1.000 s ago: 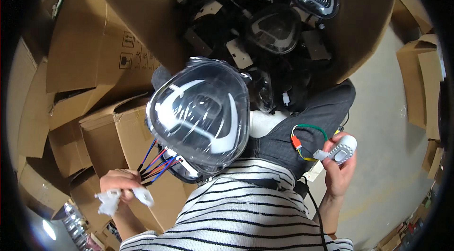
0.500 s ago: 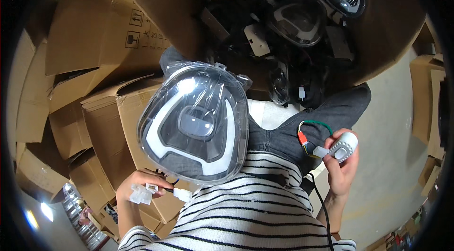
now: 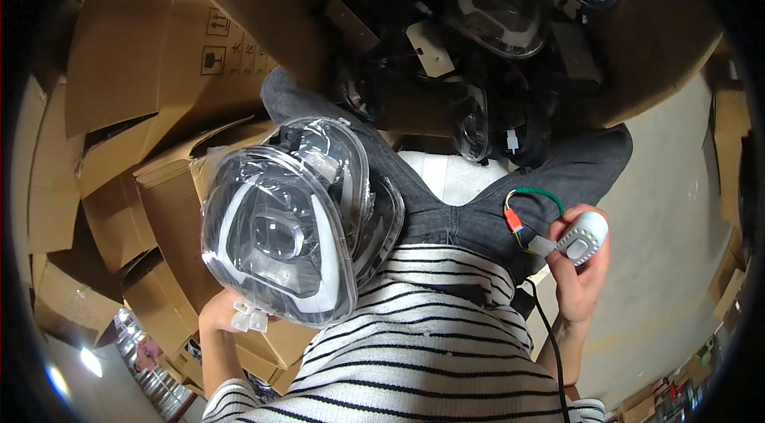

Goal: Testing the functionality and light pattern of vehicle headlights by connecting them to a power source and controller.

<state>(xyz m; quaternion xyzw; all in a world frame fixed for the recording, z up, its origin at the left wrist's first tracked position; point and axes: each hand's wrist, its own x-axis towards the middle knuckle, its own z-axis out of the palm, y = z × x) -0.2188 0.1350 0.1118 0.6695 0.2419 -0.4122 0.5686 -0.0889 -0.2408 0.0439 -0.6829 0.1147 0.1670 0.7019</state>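
Observation:
A headlight with a clear plastic lens (image 3: 275,244) tilts over my left thigh, wrapped in shiny film. Behind it, partly hidden, is a second clear-lensed headlight (image 3: 351,156). My left hand (image 3: 223,313) is at the lower left edge of the front headlight, its fingers mostly hidden. White plug connectors (image 3: 249,318) stick out beside that hand, apparently held in it. Over my right thigh my right hand (image 3: 582,280) closes round a white oval push-button switch (image 3: 586,237) with a ribbed edge. By its fingertips, a white plug (image 3: 542,245) and a red connector (image 3: 512,220) join thin wires with a green sleeve.
In front of my knees stands a large open carton (image 3: 661,64) with several headlights (image 3: 502,13) and metal plates inside. Flattened and folded cardboard boxes (image 3: 127,144) crowd the left side. A black cable (image 3: 546,335) runs down by my right arm. Grey floor lies to the right.
The front headlight has shifted left and down and tilted, and the second one has come into view behind it. My left fingers are now covered. My right hand keeps its hold, nearly still.

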